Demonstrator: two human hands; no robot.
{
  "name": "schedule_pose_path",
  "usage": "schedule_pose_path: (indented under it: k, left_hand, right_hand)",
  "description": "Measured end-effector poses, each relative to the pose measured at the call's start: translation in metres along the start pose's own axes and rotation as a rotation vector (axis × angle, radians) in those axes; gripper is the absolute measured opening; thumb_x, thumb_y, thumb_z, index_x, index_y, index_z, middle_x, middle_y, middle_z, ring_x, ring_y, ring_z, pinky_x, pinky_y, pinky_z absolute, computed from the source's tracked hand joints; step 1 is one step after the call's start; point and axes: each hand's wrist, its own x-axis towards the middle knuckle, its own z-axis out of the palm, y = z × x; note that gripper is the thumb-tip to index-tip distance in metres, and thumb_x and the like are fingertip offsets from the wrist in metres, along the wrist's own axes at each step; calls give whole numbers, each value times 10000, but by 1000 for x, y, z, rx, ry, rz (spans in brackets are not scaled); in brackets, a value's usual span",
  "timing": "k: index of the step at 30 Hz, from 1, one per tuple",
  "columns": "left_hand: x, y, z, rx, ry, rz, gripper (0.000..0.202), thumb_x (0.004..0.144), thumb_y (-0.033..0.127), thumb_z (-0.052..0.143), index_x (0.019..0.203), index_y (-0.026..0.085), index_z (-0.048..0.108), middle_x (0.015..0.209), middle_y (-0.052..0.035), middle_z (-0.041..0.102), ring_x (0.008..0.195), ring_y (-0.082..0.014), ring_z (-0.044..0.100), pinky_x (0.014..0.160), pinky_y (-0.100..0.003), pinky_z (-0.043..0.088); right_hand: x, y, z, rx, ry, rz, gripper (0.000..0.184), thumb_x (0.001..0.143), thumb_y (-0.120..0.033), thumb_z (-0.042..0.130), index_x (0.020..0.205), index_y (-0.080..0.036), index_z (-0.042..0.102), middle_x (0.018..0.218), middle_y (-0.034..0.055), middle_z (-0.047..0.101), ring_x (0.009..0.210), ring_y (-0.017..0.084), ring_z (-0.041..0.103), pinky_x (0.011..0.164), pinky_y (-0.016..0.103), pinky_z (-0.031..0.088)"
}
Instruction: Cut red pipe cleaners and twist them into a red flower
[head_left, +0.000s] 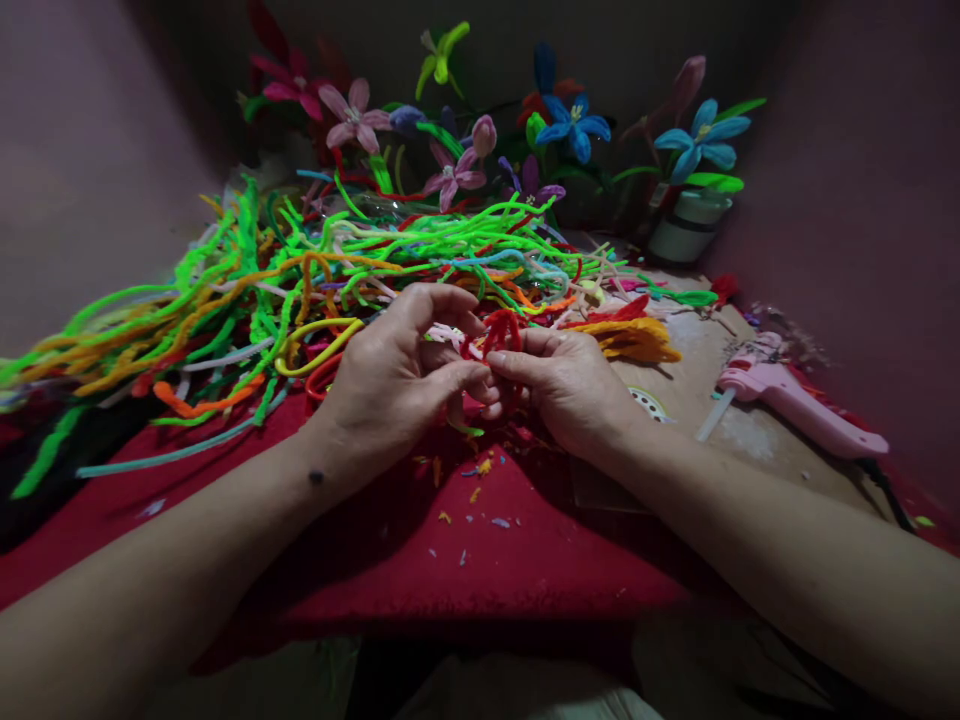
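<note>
My left hand (pixel 397 375) and my right hand (pixel 566 385) meet at the middle of a red cloth (pixel 480 560). Both pinch a bent red pipe cleaner (pixel 501 330) that loops up between the fingertips. The fingers of each hand are curled and pressed together on it. A big heap of loose pipe cleaners (pixel 315 270), mostly green, orange and yellow, lies just behind and to the left of my hands.
Finished pipe-cleaner flowers (pixel 457 170) in pink, purple and blue stand at the back, some in a white pot (pixel 686 225). A pink glue gun (pixel 795 400) lies at the right on a board. Folded orange and red pieces (pixel 630 335) lie beside my right hand. Small clippings dot the cloth.
</note>
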Motion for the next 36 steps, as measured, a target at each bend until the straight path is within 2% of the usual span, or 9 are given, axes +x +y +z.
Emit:
schedule_pose_path:
  k: [4,9,13,17,24,27,29,31,36]
  left_hand:
    - [6,1,-1,-224,4,-186,457,687,105,652,1095,197,465,956,-47,635,513,-111,616,397,-224,492]
    - [7,2,-2,-225,-143,-251,156,701,144,656,834,159,577,660,-7,648,488,-109,587,398,-207,444]
    - [1,2,1,-66,-21,-156,178,677,216,693,738,189,528,593,39,589,443,-89,522,395,-218,411]
    - [-5,-4,2,258,108,38,195,712,316,680,763,216,521,670,37,558,563,-104,523,530,-253,457]
    - [-8,-6,-1,485,158,247,150,782,320,628,764,229,509,696,27,538,618,-118,500,611,-270,428]
    - [-4,-5,-4,506,74,369,113,787,244,612,709,210,536,694,7,525,652,-130,493,616,-277,413]
    - [-2,-3,-5,436,24,379,114,740,217,656,688,195,557,814,-28,575,761,-153,544,656,-281,439]
    - [0,-1,-6,270,-54,302,135,706,196,684,678,184,553,869,-36,613,813,-170,595,676,-279,474]
    - [0,3,-6,-206,-344,36,108,796,121,563,762,189,485,641,25,641,618,-150,656,598,-272,527]
  right_hand:
    - [0,0,0,-9,-2,22,106,672,-193,667,745,-153,601,586,-10,621,474,118,600,501,272,549]
    - [0,2,-1,-38,-42,1,122,664,-206,685,759,-168,619,598,-16,620,487,103,588,537,258,544]
    - [-2,2,-1,-105,-69,-55,96,673,-146,617,760,-182,637,572,-36,599,471,93,562,498,232,516]
    - [-3,1,-2,-142,-60,-80,118,671,-118,581,743,-185,647,562,-37,596,477,98,565,491,227,503]
    - [-3,2,-4,-20,-189,-23,129,690,-237,674,812,-194,683,664,-7,671,534,136,626,565,300,551]
    - [-2,1,-5,15,-210,-4,184,667,-295,731,806,-182,688,679,-1,678,548,134,629,546,286,556]
    - [-1,0,-5,17,-209,18,223,640,-300,762,805,-167,691,674,-1,674,540,121,618,526,257,549]
    - [1,1,-6,18,-209,49,242,629,-293,777,802,-150,686,641,-3,661,499,103,594,481,225,528]
    - [2,1,-10,76,-291,136,205,708,-282,723,845,-155,638,559,-23,626,392,86,534,357,183,455]
